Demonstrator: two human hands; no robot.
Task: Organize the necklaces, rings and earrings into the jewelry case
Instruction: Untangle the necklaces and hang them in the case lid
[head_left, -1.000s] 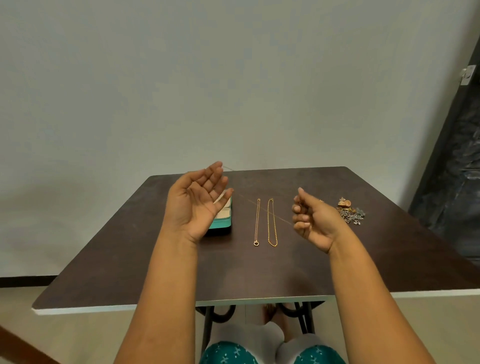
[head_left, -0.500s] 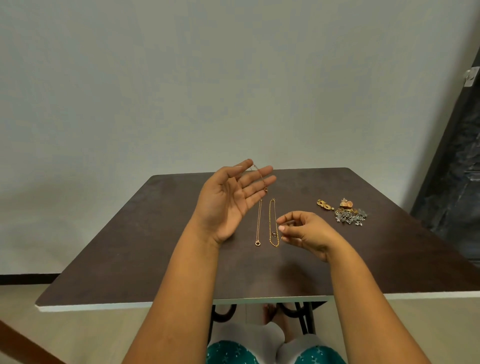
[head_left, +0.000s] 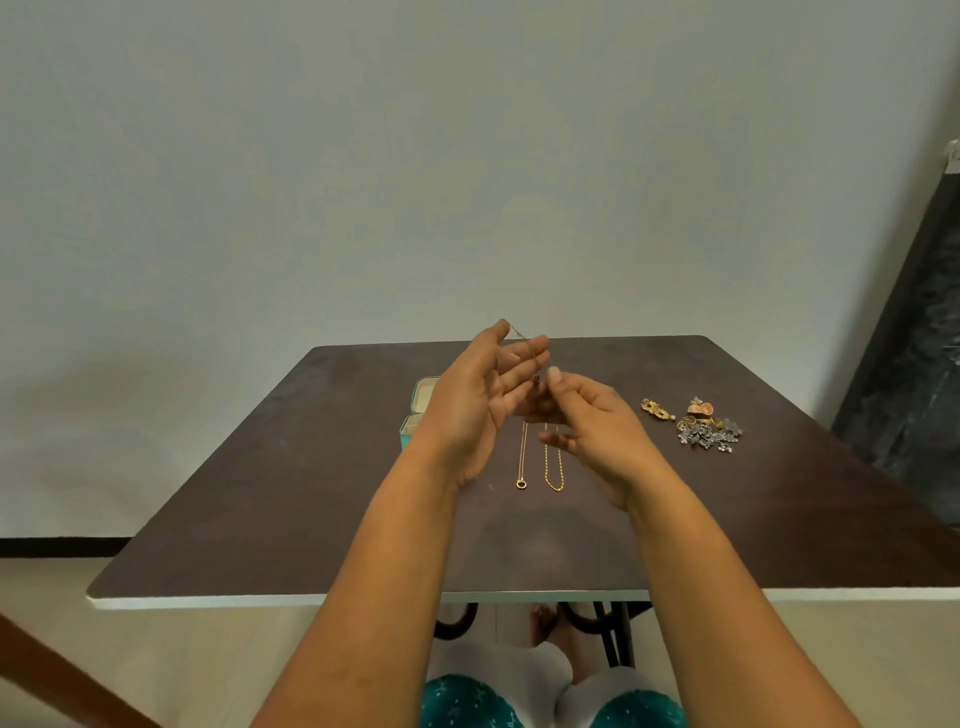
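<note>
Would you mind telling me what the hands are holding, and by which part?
A thin chain lies draped over the open left hand's fingers; the right hand seems to pinch its lower end, though that is unclear.

Jewelry case (head_left: 418, 410): teal, mostly hidden behind the left hand (head_left: 470, 410); only its left edge and two pale compartments show; contents not legible.

Thin chain (head_left: 525, 340): draped over the left fingers; its lower run disappears between the two hands. Whether the right hand (head_left: 592, 421) pinches it cannot be told.

Pendant necklace (head_left: 521, 465) and gold chain (head_left: 554, 467): far ends covered by the hands.

Jewelry pile (head_left: 704, 428), far right: single pieces too small to separate.

Table (head_left: 260, 519): right near corner cut by the frame edge.
</note>
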